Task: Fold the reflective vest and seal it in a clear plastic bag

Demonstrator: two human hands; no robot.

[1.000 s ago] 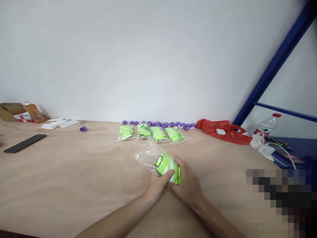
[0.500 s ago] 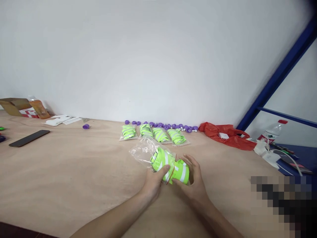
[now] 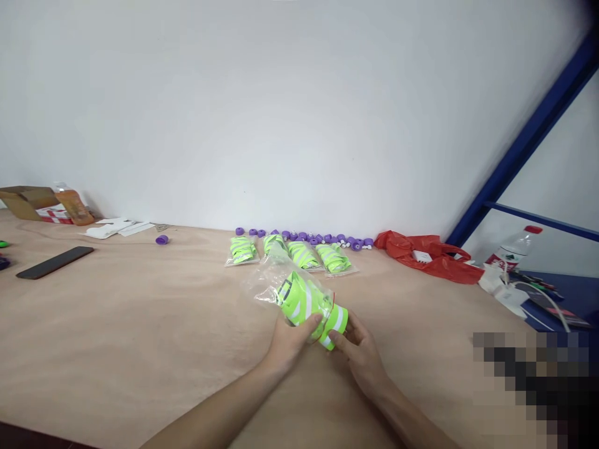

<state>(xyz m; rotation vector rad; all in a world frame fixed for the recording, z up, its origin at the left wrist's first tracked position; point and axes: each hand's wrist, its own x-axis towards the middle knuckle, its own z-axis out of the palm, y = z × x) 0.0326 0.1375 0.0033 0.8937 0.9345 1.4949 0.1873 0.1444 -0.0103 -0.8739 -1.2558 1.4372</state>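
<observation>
1. Yellow-green bundle [image 3: 306, 299], rolled or folded from a flat, strap-like material, looks vivid and faintly glossy, with broad whitish bands crossing it at a slant.
2. Near its left end, a dark rectangular outline, like a buckle [image 3: 284, 290], shows through clear film.
3. Most of the bundle lies inside a transparent bag [image 3: 264, 280], whose loose, crinkled part spreads to the upper left and catches white glints.
4. A thin red line [image 3: 333, 305] marks the bag's mouth; the bundle's right end sticks out past it, bare, its colour cleaner than under the film.
5. Bundle and bag are held at the middle of the view, in front of the person, over a pale wooden table [image 3: 140, 337].
6. The left hand [image 3: 291, 340] is curled round the bagged part, thumb pressed on top; its other fingers are mostly hidden underneath.
7. The right hand [image 3: 365, 355] is partly closed on the protruding end, thumb on the near face, fingers behind it.
8. Beyond, four bagged bundles [image 3: 243, 249] of the same colouring lie in a row; the clear film overlaps the second from the left in view.
9. Small purple pieces [image 3: 302, 236] line the wall behind them.
</observation>
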